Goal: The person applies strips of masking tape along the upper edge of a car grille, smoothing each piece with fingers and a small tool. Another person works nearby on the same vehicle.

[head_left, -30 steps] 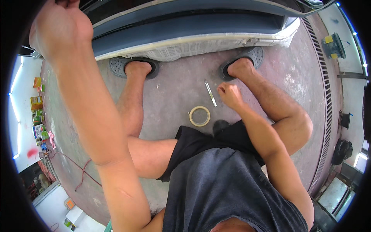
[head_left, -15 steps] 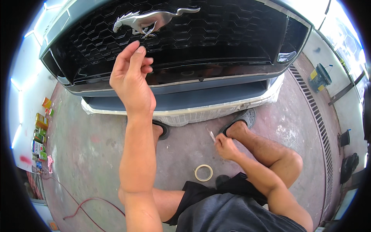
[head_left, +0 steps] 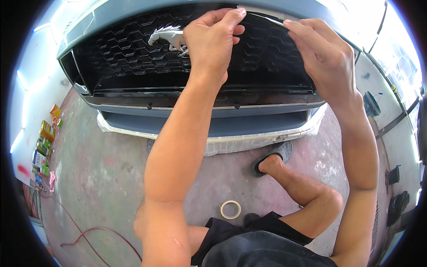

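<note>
In front of me is a car's front bumper with a black honeycomb grille (head_left: pixel 267 58). A silver horse emblem (head_left: pixel 165 36) sits on the grille, partly hidden behind my left wrist. My left hand (head_left: pixel 211 40) is pinched closed at the grille's upper edge, against the end of a strip of pale masking tape (head_left: pixel 260 10). To its right, my right hand (head_left: pixel 327 55) is closed on a slim, silvery, blade-like tool (head_left: pixel 269 19), its thin tip pointing left toward my left fingertips along the taped edge.
A roll of masking tape (head_left: pixel 222 209) lies on the floor near my shorts. Several cans (head_left: pixel 42 147) line the left wall, above a red hose (head_left: pixel 95 228). On the right stand a bucket (head_left: pixel 372 104) and a black bag (head_left: pixel 398 208). White masking (head_left: pixel 231 147) covers the bumper's lower lip.
My left hand has moved up and right from below the emblem to the grille's top edge. My right hand has risen from near my knee to the same edge, carrying the slim tool.
</note>
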Motion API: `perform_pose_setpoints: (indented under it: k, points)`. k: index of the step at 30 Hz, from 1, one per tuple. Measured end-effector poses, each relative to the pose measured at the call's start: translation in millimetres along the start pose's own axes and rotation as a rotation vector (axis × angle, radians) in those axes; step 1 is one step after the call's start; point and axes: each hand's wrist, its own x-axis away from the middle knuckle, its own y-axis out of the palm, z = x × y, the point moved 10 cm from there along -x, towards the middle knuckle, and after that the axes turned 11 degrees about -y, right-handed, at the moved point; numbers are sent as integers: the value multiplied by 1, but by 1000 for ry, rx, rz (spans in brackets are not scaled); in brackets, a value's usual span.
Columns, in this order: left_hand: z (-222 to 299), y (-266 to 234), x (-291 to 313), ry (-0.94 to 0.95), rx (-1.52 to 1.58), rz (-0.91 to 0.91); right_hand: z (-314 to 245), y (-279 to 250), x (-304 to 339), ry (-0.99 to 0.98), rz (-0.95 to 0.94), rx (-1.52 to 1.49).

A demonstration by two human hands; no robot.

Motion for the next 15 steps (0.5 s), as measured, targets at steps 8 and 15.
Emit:
perform_pose_setpoints:
  k: [8,15]
  points:
    - [0,4,-7,3,-2,-17,6,16,-14,-24,-47,17]
    - [0,4,-9,35,-9,-18,5,23,-16,-77,-57,60]
